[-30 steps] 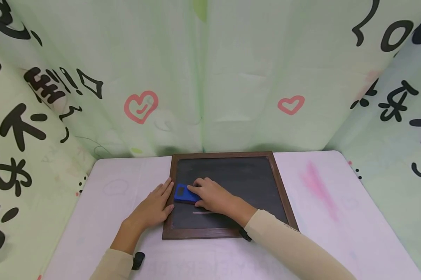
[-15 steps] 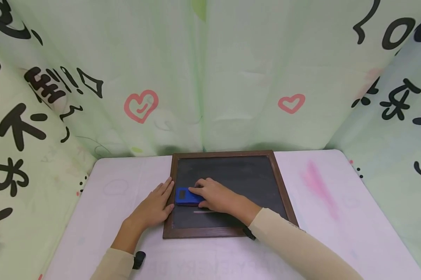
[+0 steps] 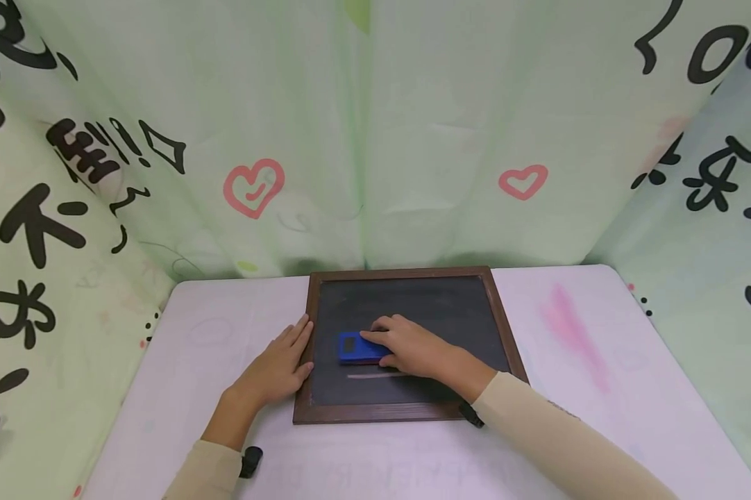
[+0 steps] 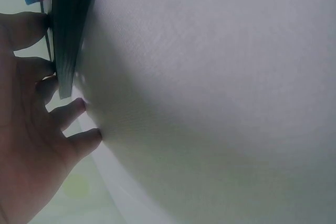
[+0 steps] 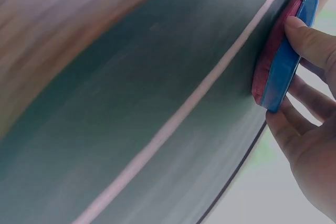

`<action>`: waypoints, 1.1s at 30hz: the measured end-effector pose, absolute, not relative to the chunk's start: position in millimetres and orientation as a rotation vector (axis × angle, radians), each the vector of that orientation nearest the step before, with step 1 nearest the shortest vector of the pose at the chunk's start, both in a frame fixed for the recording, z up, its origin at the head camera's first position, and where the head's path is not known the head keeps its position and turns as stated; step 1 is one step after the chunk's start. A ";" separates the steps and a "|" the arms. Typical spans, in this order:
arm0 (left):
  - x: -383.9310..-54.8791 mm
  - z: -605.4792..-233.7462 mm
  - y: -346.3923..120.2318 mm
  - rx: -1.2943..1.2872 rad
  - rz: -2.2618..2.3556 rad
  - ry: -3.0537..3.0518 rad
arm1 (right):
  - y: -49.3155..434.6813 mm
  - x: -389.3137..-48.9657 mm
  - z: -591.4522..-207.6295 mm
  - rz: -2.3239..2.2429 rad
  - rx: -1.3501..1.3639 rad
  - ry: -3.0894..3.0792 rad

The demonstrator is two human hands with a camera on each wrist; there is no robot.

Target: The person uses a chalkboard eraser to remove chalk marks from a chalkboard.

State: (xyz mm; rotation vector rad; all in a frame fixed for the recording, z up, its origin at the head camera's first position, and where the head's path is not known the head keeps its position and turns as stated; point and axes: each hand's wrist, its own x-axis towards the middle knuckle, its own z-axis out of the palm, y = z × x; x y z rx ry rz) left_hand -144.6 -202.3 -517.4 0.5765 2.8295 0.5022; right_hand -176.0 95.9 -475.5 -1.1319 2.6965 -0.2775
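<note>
A small blackboard (image 3: 407, 298) in a brown wooden frame lies on the table. My right hand (image 3: 419, 351) grips a blue blackboard eraser (image 3: 357, 349) on the left half of its dark surface. In the right wrist view, the eraser's red felt side (image 5: 270, 59) faces the board, and thumb and fingers hold the blue back. A pale chalk line (image 5: 194, 98) runs across the board, just on the near side of the eraser. My left hand (image 3: 272, 371) rests against the board's left frame edge, fingers fairly straight; the left wrist view shows fingertips touching the frame (image 4: 71, 35).
The white table (image 3: 563, 444) extends around the board and bears a pink smudge (image 3: 572, 333) at right. Pale green curtains (image 3: 425, 139) with black writing and red hearts hang behind and at both sides.
My right hand has slid the eraser to the right across the board, away from the left frame edge, after a slight shift toward me. The left hand stays on the frame.
</note>
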 end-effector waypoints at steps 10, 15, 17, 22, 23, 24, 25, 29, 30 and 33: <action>-141.7 -516.9 -201.4 0.573 0.521 2.824 | 143.6 -173.4 -477.9 -0.356 -1.086 2.737; -139.4 -515.3 -201.9 0.563 0.510 2.819 | 173.4 -173.2 -480.5 -0.375 -1.046 2.769; -139.2 -515.0 -201.9 0.564 0.514 2.822 | 185.1 -172.8 -481.4 -0.380 -1.033 2.788; -139.6 -512.9 -201.2 0.563 0.522 2.825 | 211.8 -170.0 -481.4 -0.385 -1.000 2.840; -139.7 -512.5 -201.1 0.564 0.523 2.825 | 216.4 -169.4 -481.0 -0.386 -0.985 2.850; -139.8 -511.8 -200.8 0.558 0.517 2.822 | 220.7 -168.5 -480.5 -0.391 -0.975 2.858; -139.9 -511.4 -200.7 0.560 0.519 2.822 | 224.7 -167.7 -480.0 -0.393 -0.965 2.865; -141.1 -511.5 -201.0 0.557 0.512 2.820 | 238.6 -164.6 -480.0 -0.397 -0.918 2.888; -141.4 -511.8 -200.9 0.558 0.511 2.820 | 241.4 -163.7 -479.8 -0.398 -0.908 2.892; -142.3 -512.1 -200.5 0.569 0.514 2.821 | 248.6 -161.7 -479.1 -0.390 -0.893 2.912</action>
